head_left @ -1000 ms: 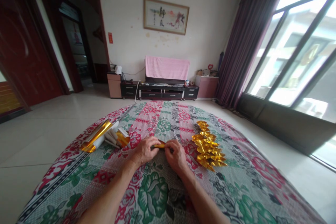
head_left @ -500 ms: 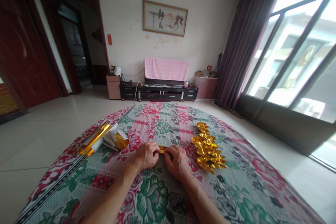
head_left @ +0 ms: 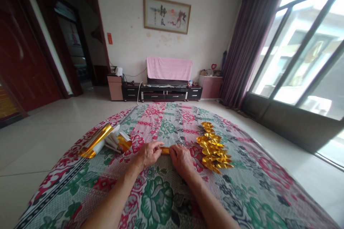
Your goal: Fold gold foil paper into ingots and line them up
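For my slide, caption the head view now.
Two hands hold a gold strip above a floral cloth.

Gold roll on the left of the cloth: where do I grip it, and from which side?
Probably mid-length on the gold roll, from above and its outer left side: it lies long and slanted, and the white strips crowd its right.

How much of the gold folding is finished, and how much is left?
The gold shapes on the right look done, folded and laid close together. One gold strip is in hand, pinched between the left hand and right hand; it looks flat, so it seems unfinished. The gold sheets on the left look unused, so more may be left. I can't tell how many.
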### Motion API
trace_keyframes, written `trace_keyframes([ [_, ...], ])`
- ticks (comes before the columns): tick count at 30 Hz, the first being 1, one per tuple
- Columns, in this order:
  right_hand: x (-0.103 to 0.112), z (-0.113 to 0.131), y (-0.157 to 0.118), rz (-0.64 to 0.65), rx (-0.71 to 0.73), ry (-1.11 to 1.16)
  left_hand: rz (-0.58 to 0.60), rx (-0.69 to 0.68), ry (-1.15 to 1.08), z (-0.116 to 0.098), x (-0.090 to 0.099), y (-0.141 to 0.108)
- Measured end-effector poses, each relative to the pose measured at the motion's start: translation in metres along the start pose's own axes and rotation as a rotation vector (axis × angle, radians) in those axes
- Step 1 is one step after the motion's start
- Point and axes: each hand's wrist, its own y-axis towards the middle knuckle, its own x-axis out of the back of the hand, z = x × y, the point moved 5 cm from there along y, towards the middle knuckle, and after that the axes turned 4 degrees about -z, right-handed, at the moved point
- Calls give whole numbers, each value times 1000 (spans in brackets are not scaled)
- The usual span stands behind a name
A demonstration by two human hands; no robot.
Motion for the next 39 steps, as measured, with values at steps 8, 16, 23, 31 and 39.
trace_keyframes([
  [8, -4, 0, 1, 7, -28, -90, 42, -25, 193, -4, -2, 6],
  [16, -3, -3, 2, 50, -123, -88, 100, 44, 405, -15, -4, 7],
  [23, -5, -5, 0, 31, -142, -66, 79, 21, 470, -16, -7, 6],
  [31, -7, -5, 2, 66, -176, -113, 57, 11, 501, -15, -8, 4],
  [39, -5, -4, 3, 84, -214, -135, 51, 33, 480, -13, -10, 2],
])
